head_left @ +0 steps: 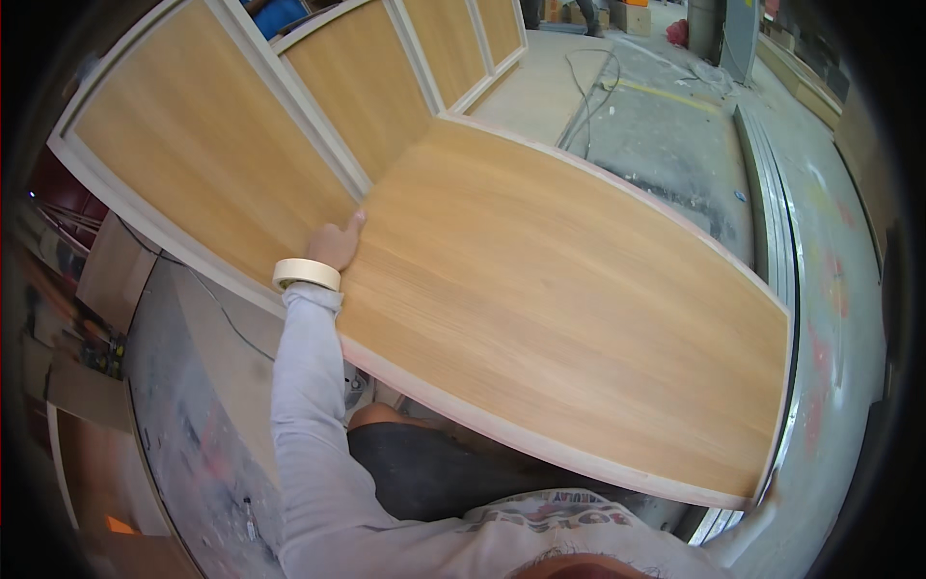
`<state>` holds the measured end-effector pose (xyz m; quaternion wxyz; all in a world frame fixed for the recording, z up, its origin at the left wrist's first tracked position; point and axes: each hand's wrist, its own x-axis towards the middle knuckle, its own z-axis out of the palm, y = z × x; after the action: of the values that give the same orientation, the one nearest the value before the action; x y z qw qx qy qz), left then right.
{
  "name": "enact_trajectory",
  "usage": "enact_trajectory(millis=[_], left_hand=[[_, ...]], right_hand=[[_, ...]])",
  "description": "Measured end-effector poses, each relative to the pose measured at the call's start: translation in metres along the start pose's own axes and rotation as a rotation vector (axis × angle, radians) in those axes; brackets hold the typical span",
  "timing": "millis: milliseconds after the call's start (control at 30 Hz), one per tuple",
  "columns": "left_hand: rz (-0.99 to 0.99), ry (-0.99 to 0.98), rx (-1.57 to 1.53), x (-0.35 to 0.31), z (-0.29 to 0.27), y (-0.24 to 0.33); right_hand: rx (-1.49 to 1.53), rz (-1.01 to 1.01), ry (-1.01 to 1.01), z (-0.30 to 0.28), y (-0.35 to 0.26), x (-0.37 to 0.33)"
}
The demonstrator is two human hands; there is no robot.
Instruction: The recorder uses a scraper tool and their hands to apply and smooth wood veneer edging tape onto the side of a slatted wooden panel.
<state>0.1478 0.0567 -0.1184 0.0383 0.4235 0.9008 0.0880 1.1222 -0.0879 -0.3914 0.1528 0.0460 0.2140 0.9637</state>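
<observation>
A wood-grain panel [550,289] with a pale rim lies across in front of me, its near edge over my lap. It meets a standing row of pale-framed wood-grain panels [207,121] at an inner corner. My left hand [336,243] is at this seam, one digit stretched along it and the other fingers curled; whatever they may hold is hidden. A cream roll of masking tape [307,274] sits round my left wrist like a bracelet. At the near right corner, my right hand [768,500] grips the panel's edge, its fingers partly hidden.
Long metal profiles [767,193] lie on the paint-stained floor [830,318] at right. A dark cable [588,92] loops beyond the panel; another thin cable [227,314] runs at left. An open wooden box [96,473] stands lower left. A person's legs [586,17] show at the far end.
</observation>
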Motion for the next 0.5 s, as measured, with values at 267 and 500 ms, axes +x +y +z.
enact_trajectory(millis=[267, 500], left_hand=[[0.079, -0.090, -0.064, 0.037, 0.107, -0.024], [-0.003, -0.273, -0.064, 0.056, 0.161, -0.020]], right_hand=[[-0.606, -2.110, 0.854, -0.020, 0.101, 0.007], [-0.596, -2.093, 0.805, 0.047, 0.134, 0.049]])
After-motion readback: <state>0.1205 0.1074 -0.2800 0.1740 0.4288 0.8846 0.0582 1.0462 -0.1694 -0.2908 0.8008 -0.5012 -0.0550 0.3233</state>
